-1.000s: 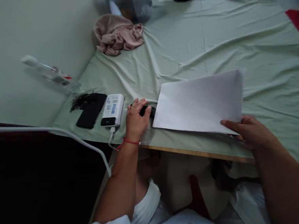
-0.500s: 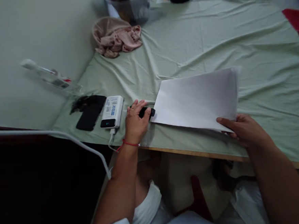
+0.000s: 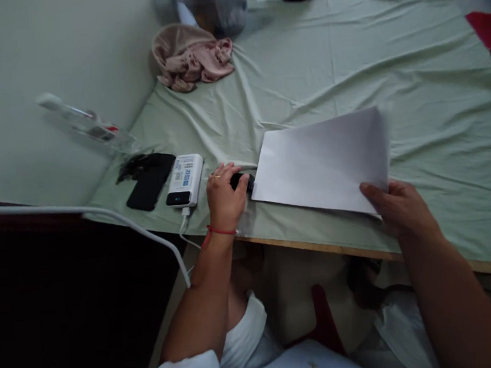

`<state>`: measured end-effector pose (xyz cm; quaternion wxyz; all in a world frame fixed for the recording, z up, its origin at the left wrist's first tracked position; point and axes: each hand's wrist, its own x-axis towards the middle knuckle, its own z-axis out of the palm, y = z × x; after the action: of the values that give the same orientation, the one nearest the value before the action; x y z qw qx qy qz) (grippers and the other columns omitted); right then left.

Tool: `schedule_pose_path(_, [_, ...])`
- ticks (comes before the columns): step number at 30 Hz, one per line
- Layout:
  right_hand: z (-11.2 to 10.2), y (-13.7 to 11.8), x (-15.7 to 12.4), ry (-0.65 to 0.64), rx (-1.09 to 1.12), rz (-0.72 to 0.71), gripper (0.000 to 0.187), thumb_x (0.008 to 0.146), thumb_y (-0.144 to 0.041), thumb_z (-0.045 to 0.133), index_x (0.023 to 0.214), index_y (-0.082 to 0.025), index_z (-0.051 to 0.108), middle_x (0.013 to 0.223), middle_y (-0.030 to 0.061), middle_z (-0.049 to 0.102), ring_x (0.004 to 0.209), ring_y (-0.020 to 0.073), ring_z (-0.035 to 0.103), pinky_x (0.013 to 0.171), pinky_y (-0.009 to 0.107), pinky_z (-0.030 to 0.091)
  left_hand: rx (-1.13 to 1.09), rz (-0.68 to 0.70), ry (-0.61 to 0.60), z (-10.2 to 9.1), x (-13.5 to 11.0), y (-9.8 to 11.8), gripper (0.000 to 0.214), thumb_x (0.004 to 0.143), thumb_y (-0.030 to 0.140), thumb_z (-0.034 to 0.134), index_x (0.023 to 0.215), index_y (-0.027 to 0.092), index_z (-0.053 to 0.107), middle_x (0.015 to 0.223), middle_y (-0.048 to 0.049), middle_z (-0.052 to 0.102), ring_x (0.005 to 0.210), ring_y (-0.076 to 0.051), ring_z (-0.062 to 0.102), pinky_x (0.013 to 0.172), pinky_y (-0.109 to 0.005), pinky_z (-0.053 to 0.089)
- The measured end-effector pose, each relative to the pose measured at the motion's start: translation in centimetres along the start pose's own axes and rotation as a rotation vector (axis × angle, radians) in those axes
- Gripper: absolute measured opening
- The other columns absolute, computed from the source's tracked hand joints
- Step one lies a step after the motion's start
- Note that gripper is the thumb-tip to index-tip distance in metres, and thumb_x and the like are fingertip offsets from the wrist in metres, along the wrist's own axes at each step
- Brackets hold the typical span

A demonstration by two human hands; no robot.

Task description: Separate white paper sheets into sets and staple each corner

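— Small black object: where did it sit, and had anything shifted?

— It lay on the green table cloth, just right of the white power bank. The left hand stayed palm-down on it as before, fingers curled loosely closed over its near end. Only its far tip showed, touching or just beside the paper's near left corner; I could not tell which.

— And the paper sheet?

— That was what moved, though only slightly. Its right end had drawn a little inward and lifted, so that end stood clear of the cloth while the left end rested low on it.

— What did that suggest?

— By my reading, the sheet was being handled from the right alone, with the left hand merely parked.

— Which way did it run?

— Its long axis lay left to right, roughly along the table's near edge, the short left edge facing the left hand.

— The grip?

— The right hand pinched the near right corner, thumb on top and fingers hidden beneath.
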<state>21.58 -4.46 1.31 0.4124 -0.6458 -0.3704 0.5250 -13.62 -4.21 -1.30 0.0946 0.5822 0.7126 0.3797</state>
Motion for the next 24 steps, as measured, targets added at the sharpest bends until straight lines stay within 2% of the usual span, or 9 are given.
schedule_pose_path(3, [-1.0, -0.8, -0.1, 0.077, 0.122, -0.006, 0.025, 0.061, -0.030, 0.094, 0.071, -0.017, 0.076, 0.068, 0.0020, 0.071, 0.060, 0.0115, 0.060, 0.057, 0.023, 0.050, -0.071, 0.092, 0.181, 0.2, -0.5, 1.5, 0.018, 0.089, 0.024, 0.072, 0.106, 0.020, 0.077, 0.134, -0.0151, 0.075, 0.141, -0.033, 0.059, 0.124, -0.055, 0.041])
schedule_pose_path(5, [-2.0, -1.4, -0.2, 0.126, 0.190, 0.007, 0.030, 0.053, -0.027, 0.097, 0.073, -0.015, 0.078, 0.073, 0.0035, 0.075, 0.063, 0.0123, 0.065, 0.063, 0.023, 0.055, -0.188, 0.162, 0.214, 0.4, -1.1, 3.2, 0.016, 0.096, 0.028, 0.066, 0.108, 0.021, 0.075, 0.129, -0.0124, 0.076, 0.135, -0.029, 0.063, 0.118, -0.050, 0.048])
schedule_pose_path(7, [-3.1, -1.8, -0.2, 0.177, 0.225, 0.026, 0.036, 0.044, -0.025, 0.099, 0.070, -0.015, 0.077, 0.072, 0.0036, 0.075, 0.061, 0.0133, 0.066, 0.059, 0.024, 0.056, -0.371, 0.164, 0.159, 1.0, -1.9, 4.9, 0.022, 0.102, 0.037, 0.062, 0.112, 0.021, 0.074, 0.126, -0.0114, 0.076, 0.125, -0.026, 0.068, 0.102, -0.042, 0.058])
schedule_pose_path(10, [-4.6, -1.9, -0.4, 0.245, 0.255, 0.023, 0.041, 0.035, -0.022, 0.100, 0.069, -0.017, 0.077, 0.072, 0.0032, 0.075, 0.058, 0.0149, 0.066, 0.052, 0.025, 0.056, -0.591, 0.056, 0.030, 2.2, -2.6, 6.6, 0.033, 0.103, 0.049, 0.061, 0.118, 0.022, 0.071, 0.124, -0.0114, 0.075, 0.116, -0.023, 0.071, 0.089, -0.034, 0.061])
schedule_pose_path(14, [-6.4, -1.7, -0.6, 0.258, 0.276, -0.018, 0.040, 0.036, -0.024, 0.101, 0.069, -0.020, 0.077, 0.073, 0.0013, 0.075, 0.055, 0.0134, 0.063, 0.048, 0.025, 0.055, -0.773, -0.090, -0.101, 4.2, -2.5, 7.2, 0.041, 0.098, 0.057, 0.066, 0.123, 0.024, 0.067, 0.132, -0.0120, 0.071, 0.119, -0.024, 0.069, 0.090, -0.033, 0.060])
schedule_pose_path(17, [-7.4, -1.1, -0.3, 0.253, 0.293, -0.024, 0.040, 0.038, -0.027, 0.101, 0.071, -0.021, 0.079, 0.074, 0.0007, 0.076, 0.056, 0.0140, 0.064, 0.050, 0.027, 0.057, -0.882, -0.159, -0.275, 5.5, -2.3, 7.6, 0.043, 0.092, 0.054, 0.073, 0.121, 0.023, 0.068, 0.125, -0.0114, 0.075, 0.111, -0.024, 0.072, 0.094, -0.037, 0.059])
schedule_pose_path(19, [-8.0, -0.5, 0.2, 0.257, 0.292, -0.025, 0.039, 0.040, -0.027, 0.100, 0.071, -0.021, 0.078, 0.074, 0.0012, 0.076, 0.057, 0.0148, 0.065, 0.054, 0.029, 0.059, -0.899, -0.191, -0.404, 6.1, -2.2, 8.2, 0.039, 0.089, 0.052, 0.075, 0.112, 0.020, 0.072, 0.109, -0.0092, 0.078, 0.100, -0.024, 0.073, 0.089, -0.036, 0.059])
schedule_pose_path(21, [-8.4, 0.1, 0.8, 0.272, 0.283, -0.044, 0.036, 0.044, -0.029, 0.099, 0.072, -0.021, 0.078, 0.074, 0.0005, 0.077, 0.059, 0.0136, 0.066, 0.058, 0.027, 0.058, -0.833, -0.211, -0.477, 6.6, -2.2, 8.7, 0.034, 0.088, 0.051, 0.075, 0.099, 0.019, 0.074, 0.092, -0.0053, 0.077, 0.087, -0.021, 0.070, 0.078, -0.032, 0.056])
schedule_pose_path(24, [-8.5, 0.7, 1.7, 0.303, 0.261, -0.117, 0.030, 0.056, -0.031, 0.095, 0.080, -0.021, 0.081, 0.074, -0.0019, 0.076, 0.061, 0.0104, 0.064, 0.061, 0.023, 0.056, -0.703, -0.220, -0.452, 7.3, -2.0, 9.5, 0.033, 0.087, 0.051, 0.076, 0.082, 0.019, 0.071, 0.074, 0.0005, 0.069, 0.069, -0.015, 0.058, 0.063, -0.026, 0.046])
